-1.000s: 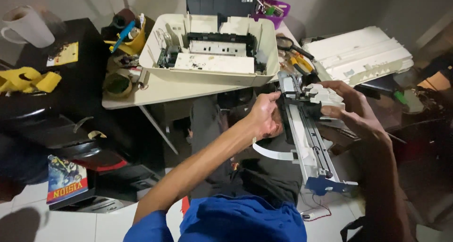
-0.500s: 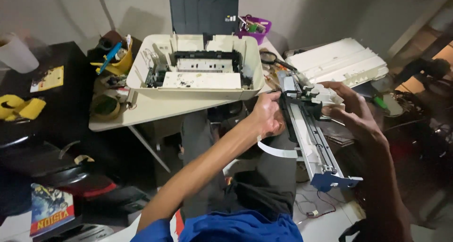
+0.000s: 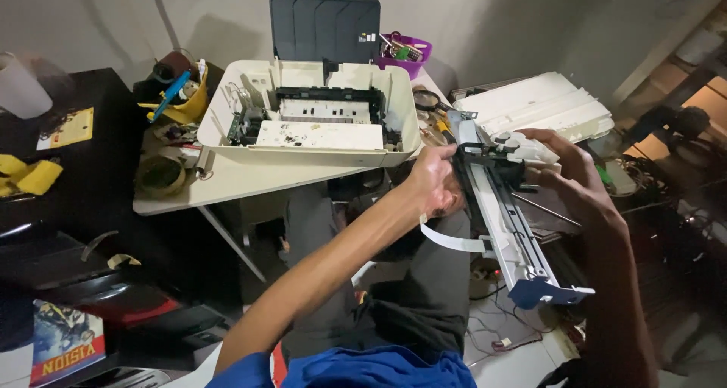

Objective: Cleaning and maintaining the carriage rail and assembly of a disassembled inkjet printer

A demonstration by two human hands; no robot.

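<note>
I hold a long white printer carriage rail assembly (image 3: 509,229) over my lap, with a black carriage near its top and a blue plastic end (image 3: 544,291) pointing toward me. My left hand (image 3: 433,180) grips the black carriage from the left. My right hand (image 3: 564,168) wraps the rail's upper end from the right. A white flat ribbon cable (image 3: 450,239) curls out below my left hand. The opened white printer body (image 3: 310,115) sits on the small table (image 3: 227,182) beyond, its dark grey paper tray raised.
A white printer cover (image 3: 539,108) lies right of the table. A purple bowl of parts (image 3: 405,51) stands behind the printer. A yellow bowl with tools (image 3: 178,100) and a tape roll (image 3: 160,176) sit at the table's left. Wires lie on the floor at right.
My view has tilted up and shifted, so the printer and table sit lower in the frame. Both hands keep their grip on the rail assembly, which has barely moved.
</note>
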